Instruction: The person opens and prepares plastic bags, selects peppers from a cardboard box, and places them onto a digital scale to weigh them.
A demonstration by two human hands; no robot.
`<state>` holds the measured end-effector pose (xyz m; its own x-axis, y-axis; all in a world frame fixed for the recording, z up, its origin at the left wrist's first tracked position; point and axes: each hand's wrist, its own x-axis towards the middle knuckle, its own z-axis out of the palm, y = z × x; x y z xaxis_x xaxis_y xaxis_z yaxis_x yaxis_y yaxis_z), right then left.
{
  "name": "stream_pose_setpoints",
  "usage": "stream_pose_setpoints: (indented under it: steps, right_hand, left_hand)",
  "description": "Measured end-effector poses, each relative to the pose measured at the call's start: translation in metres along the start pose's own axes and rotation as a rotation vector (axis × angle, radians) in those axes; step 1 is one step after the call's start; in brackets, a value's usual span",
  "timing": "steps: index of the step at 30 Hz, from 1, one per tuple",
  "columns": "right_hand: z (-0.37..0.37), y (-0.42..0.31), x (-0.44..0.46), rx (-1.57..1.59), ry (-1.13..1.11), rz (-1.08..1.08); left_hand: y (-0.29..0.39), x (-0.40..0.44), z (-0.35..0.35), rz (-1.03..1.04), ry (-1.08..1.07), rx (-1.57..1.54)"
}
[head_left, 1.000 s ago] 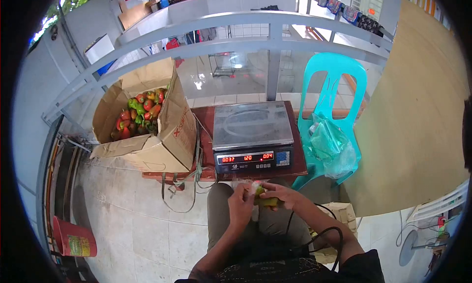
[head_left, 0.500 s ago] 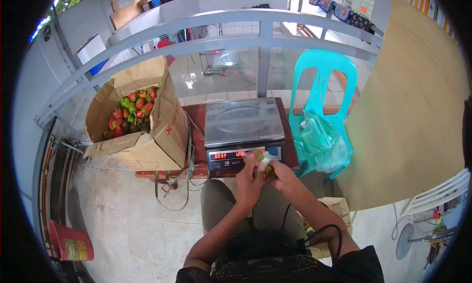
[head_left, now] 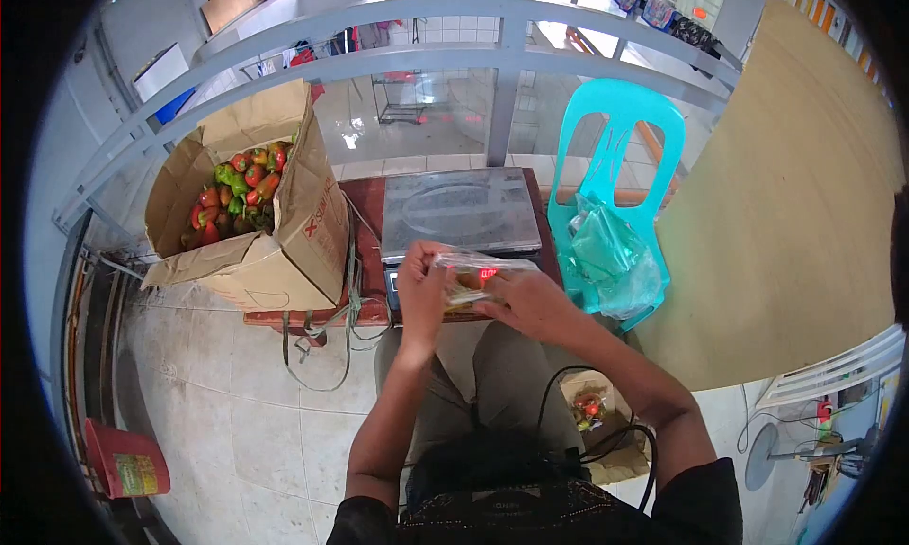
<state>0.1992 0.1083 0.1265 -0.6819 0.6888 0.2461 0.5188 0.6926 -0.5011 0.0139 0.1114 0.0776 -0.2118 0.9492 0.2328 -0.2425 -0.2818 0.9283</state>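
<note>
1. left hand: fingers curled and gripping the left end of a clear bag.
2. right hand: grasping the same bag at its right end, thumb below. hold at both ends probably keeps the slippery film spread and the load from sliding.
3. bag is held just before the near side of the scale, in front of its display; red digits show through or past the film. something yellow-green and brown sits inside, too blurred to name surely. contact with the scale: cannot tell.
4. scale stands mid-bench, display side toward the person, likely so it reads from this side. plate bare.
5. box at the left end of the bench, flaps spread, red and green peppers in view; that spot presumably leaves them within reach.
6. strap dangles off the bench edge between box and scale.
7. chair right of the bench, green bag on its seat; serving as a side rest, it seems.
8. small box low by the right leg, red and green pieces inside.
</note>
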Motion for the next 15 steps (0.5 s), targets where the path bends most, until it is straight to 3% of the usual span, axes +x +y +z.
stream_pose_setpoints:
  steps: [4,7,10,14,15]
  right_hand:
    - [-0.016,0.006,0.006,-0.369,-0.056,-0.235]
    - [-0.031,-0.031,0.010,-0.392,0.144,-0.235]
    - [0.000,-0.003,0.014,-0.245,0.065,-0.371]
    - [-0.015,0.000,0.008,-0.131,0.050,-0.139]
    - [-0.020,-0.006,0.005,-0.121,0.083,-0.113]
  left_hand:
    - [0.035,0.005,-0.019,-0.017,0.009,0.083]
    - [0.053,0.001,-0.018,0.098,0.022,0.116]
    - [0.013,-0.004,-0.034,-0.049,-0.117,0.221]
    - [0.025,-0.016,-0.027,-0.171,-0.104,0.104]
    - [0.036,-0.016,-0.018,-0.113,-0.074,0.107]
